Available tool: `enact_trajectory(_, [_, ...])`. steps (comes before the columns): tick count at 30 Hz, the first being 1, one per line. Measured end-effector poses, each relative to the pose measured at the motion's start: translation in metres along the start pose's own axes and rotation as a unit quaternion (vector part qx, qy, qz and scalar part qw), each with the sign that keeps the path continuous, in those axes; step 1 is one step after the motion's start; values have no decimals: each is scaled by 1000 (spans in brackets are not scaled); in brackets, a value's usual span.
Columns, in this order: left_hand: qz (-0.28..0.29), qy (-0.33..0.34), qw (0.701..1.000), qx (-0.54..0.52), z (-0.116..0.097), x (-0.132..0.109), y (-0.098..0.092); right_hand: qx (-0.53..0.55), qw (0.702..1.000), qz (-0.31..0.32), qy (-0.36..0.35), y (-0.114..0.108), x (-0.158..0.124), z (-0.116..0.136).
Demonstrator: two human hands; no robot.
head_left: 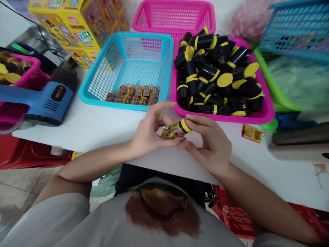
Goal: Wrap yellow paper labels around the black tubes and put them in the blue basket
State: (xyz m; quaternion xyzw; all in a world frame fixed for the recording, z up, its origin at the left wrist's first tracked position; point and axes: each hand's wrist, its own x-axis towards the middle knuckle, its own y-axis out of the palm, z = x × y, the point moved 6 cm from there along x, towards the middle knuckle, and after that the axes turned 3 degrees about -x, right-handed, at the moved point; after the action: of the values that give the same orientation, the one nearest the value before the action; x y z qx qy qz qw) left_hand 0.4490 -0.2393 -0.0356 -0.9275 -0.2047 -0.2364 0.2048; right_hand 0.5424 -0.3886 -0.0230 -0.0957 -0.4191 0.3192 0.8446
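Canister in hand: one yellow-capped canister (175,131) with a bright printed wrap, raised above the near part of the table, between the two baskets' near edges; held aslant, cap end to the right.
Left hand (150,132): curled round the canister's printed body, thumb along its near side.
Right hand (212,142): half curled, fingertips touching the yellow cap; whether it grips or only steadies, cannot tell.
Turquoise basket (115,104): left of centre, beyond the left hand; sides perforated.
Printed canisters (138,91): two rows, along the near side of the turquoise basket, toward its right.
Pink basket (231,119): right of centre, beyond the right hand, heaped.
Black canisters (207,72): many, with yellow caps, lying at all angles in the pink basket; several caps flipped open.
Small packet (252,134): yellow and red, flat on the table, right of the right hand, just beside the pink basket's near edge.
Blue power tool (52,99): left side of the table, left of the turquoise basket.
Yellow cartons (73,25): printed, stacked, far left.
Green basket (272,91): right of the pink basket, partly hidden.
Table (100,132): white top, beneath all the above.
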Motion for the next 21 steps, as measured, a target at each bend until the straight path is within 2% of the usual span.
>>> enact_trajectory(3, [5,-71,996,-45,6,1,6,-117,986,31,-111,7,1,14])
enact_trajectory(6, [29,-90,989,-116,9,2,14,-143,980,44,-134,13,1,17])
enact_trajectory(8, [86,-115,974,-173,11,1,24,-120,982,46,-136,15,-1,18])
enact_trajectory(10, [164,-155,949,-220,13,-2,35,-94,985,51,-136,17,-3,19])
enact_trajectory(12, [214,-197,920,-261,12,-6,41,-78,987,64,-127,18,-5,20])
enact_trajectory(16, [247,-215,872,-364,4,-4,42,-21,992,82,-95,18,-4,20])
enact_trajectory(19, [290,-209,840,-407,-3,-4,43,42,989,87,-114,18,-3,22])
enact_trajectory(21, [302,-216,830,-417,-3,-4,44,53,985,97,-133,19,-4,23])
